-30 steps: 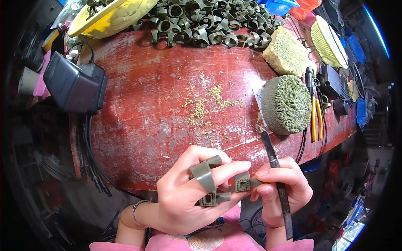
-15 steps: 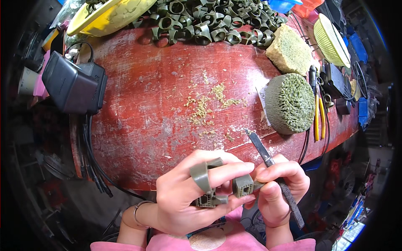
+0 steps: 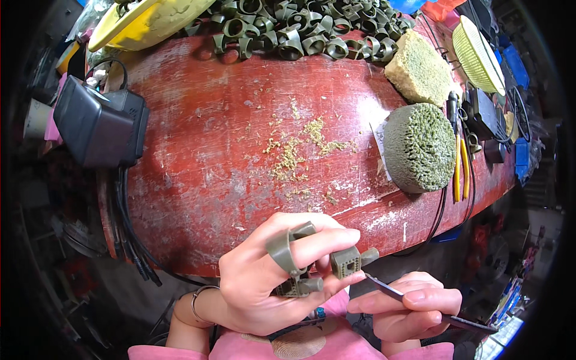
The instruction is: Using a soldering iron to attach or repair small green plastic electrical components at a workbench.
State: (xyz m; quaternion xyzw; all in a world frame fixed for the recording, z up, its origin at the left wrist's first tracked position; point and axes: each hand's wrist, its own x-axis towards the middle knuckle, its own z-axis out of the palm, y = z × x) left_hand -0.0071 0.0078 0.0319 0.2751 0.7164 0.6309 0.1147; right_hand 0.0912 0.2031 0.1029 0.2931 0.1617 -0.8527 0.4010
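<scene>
My left hand [image 3: 255, 279] pinches a dark green ring [image 3: 346, 264] between thumb and fingers. The ring's square head, edged with small dots and with a hole in its face, points towards me, and a short stub sticks out to the right. A second green ring [image 3: 279, 252] is looped over a finger of the same hand, its square head partly hidden below. My right hand [image 3: 414, 306] is closed around a slim dark knife [image 3: 387, 290]. The knife's tip is close to the pinched ring; whether they touch, I cannot tell.
Yellowish shavings [image 3: 291, 159] lie scattered on the worn red table [image 3: 198, 180]. A heap of green rings [image 3: 312, 30] spreads along the back, beside a yellow basin [image 3: 144, 27]. Right: round green rough-topped block [image 3: 420, 150], beige block [image 3: 419, 67], yellow-handled pliers [image 3: 461, 168]. Left: black box [image 3: 96, 126] with cables.
My right hand has moved down and right, away from the left fingers. The knife has swung from steeply upright to nearly flat, its tip now by the pinched ring, which has turned slightly.
</scene>
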